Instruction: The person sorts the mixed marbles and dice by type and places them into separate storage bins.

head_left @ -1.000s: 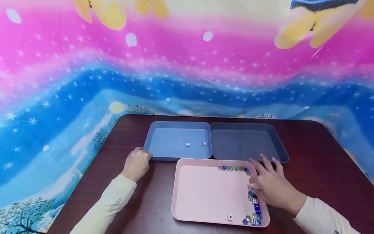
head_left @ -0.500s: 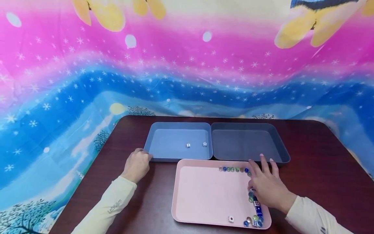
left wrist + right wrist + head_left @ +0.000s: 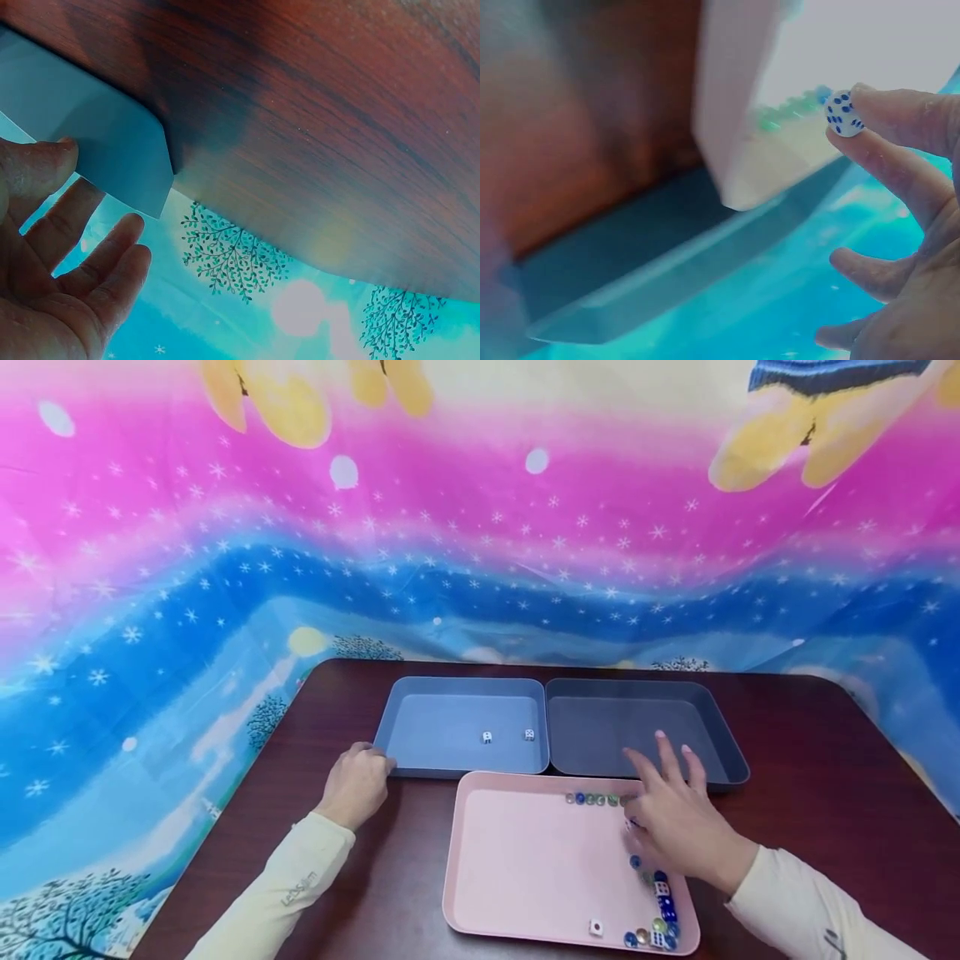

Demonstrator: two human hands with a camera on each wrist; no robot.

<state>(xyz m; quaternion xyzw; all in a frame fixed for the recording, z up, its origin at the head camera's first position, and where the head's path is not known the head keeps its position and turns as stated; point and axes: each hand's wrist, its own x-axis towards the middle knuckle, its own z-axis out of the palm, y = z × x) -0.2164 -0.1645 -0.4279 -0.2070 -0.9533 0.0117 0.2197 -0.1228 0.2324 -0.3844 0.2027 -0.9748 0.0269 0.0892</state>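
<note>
My left hand grips the near left corner of the blue-grey tray. In the left wrist view its thumb lies on the tray wall, with fingers behind the rim. My right hand is over the far right part of the pink tray. Between its thumb and index finger it pinches a white die with blue pips; the other fingers are spread. Glass marbles line the far side of the pink tray. Blue dice, white dice and more marbles lie along its right side.
Two white dice, one in the middle and one at the right, lie in the blue-grey tray. A dark grey tray adjoins it. One white die lies apart near the pink tray's front edge. A printed cloth hangs behind the table.
My right hand has taken a white die from the right-side row and moved slightly up and left with it. My left hand keeps its grip on the blue-grey tray.
</note>
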